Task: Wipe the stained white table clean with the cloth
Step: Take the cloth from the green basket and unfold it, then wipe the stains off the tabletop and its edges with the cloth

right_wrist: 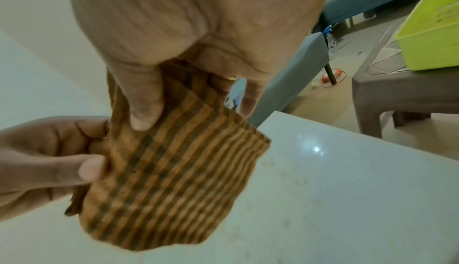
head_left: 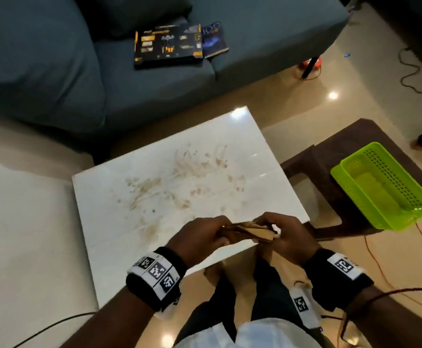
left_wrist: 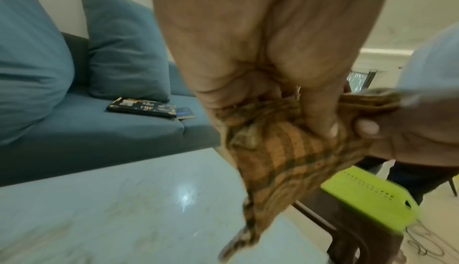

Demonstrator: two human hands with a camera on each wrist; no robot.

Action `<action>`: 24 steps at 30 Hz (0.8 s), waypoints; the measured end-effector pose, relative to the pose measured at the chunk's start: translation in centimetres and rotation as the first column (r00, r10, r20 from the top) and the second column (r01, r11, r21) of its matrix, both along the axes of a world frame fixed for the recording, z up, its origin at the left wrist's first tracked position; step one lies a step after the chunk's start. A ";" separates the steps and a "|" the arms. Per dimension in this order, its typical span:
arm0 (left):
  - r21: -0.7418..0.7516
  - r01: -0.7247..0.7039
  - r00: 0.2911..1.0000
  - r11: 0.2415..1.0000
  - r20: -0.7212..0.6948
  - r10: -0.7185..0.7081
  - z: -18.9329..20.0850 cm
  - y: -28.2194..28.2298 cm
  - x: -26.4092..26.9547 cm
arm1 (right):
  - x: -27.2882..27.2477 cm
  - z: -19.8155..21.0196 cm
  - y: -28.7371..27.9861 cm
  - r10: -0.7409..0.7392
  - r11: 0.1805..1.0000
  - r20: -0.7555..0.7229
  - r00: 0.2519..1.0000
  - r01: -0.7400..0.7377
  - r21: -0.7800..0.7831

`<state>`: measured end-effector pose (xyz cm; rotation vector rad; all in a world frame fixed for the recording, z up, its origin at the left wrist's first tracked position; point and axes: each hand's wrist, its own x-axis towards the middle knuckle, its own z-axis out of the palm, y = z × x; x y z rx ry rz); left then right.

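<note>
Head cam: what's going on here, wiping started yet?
Not yet, by the look of it. A person holds a brown striped cloth in both hands, left hand and right hand, above the near edge of the white table. Brown smears cover the tabletop's middle. A green basket sits on a brown stool to the right.

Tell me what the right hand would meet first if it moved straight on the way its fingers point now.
Probably the left hand: the right hand points toward it, with only the checked cloth they both grip between them. Depth is unclear.
</note>
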<state>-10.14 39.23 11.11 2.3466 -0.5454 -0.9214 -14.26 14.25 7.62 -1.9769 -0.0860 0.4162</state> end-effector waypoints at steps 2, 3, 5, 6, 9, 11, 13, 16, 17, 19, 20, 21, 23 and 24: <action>0.040 0.000 1.000 0.999 0.028 -0.001 -3.0 0.7 -1.1 | -1.6 -1.6 -0.6 -0.004 0.993 0.014 1.000 0.006 -0.115; 0.040 -0.011 1.000 0.999 0.025 0.010 -4.2 0.8 -1.7 | -2.3 -2.3 -1.1 -0.008 0.986 0.014 1.000 0.011 -0.166; 0.025 -0.033 0.999 0.999 0.005 0.033 -6.1 0.2 -3.0 | -3.6 -3.5 -2.4 0.007 0.976 -0.006 1.000 -0.008 -0.218; 0.016 -0.038 0.999 0.999 -0.013 0.038 -6.8 -0.3 -3.6 | -4.2 -4.2 -2.9 0.015 0.973 -0.008 1.000 -0.016 -0.229; 0.008 -0.035 0.997 0.999 -0.062 0.035 -10.0 -2.3 -5.1 | -5.7 -6.9 -5.4 0.020 0.965 -0.101 0.995 -0.045 -0.257; 0.004 -0.074 0.991 0.997 -0.111 0.074 -12.6 -3.8 -6.4 | -6.6 -9.3 -7.6 0.014 0.961 -0.192 0.981 -0.066 -0.270; 0.005 -0.123 0.978 0.992 -0.171 0.122 -14.9 -5.5 -7.5 | -7.1 -11.6 -9.9 0.005 0.966 -0.267 0.964 -0.074 -0.249; 0.010 -0.147 0.964 0.989 -0.223 0.145 -19.5 -8.5 -6.4 | -4.8 -15.9 -12.7 0.023 0.973 -0.338 0.941 -0.099 -0.210; 0.022 -0.147 0.963 0.989 -0.223 0.148 -21.3 -9.5 -5.4 | -3.3 -17.9 -13.6 0.021 0.973 -0.372 0.928 -0.104 -0.204; 0.029 -0.149 0.962 0.988 -0.227 0.152 -24.3 -11.1 -2.6 | 0.3 -21.1 -15.0 0.038 0.965 -0.401 0.915 -0.138 -0.224; 0.023 -0.160 0.959 0.987 -0.235 0.161 -26.3 -11.9 -0.9 | 2.5 -23.0 -15.7 0.056 0.957 -0.396 0.916 -0.163 -0.242; 0.015 -0.194 0.954 0.981 -0.232 0.192 -27.7 -12.3 1.0 | 4.6 -24.6 -16.1 0.035 0.956 -0.381 0.924 -0.142 -0.258; -0.003 -0.368 0.913 0.930 -0.192 0.360 -30.6 -12.8 4.4 | 8.3 -27.8 -16.9 -0.125 0.958 -0.339 0.932 0.024 -0.286; -0.007 -0.490 0.862 0.871 -0.154 0.484 -31.4 -12.8 5.4 | 9.7 -28.6 -17.0 -0.231 0.929 -0.285 0.930 0.123 -0.350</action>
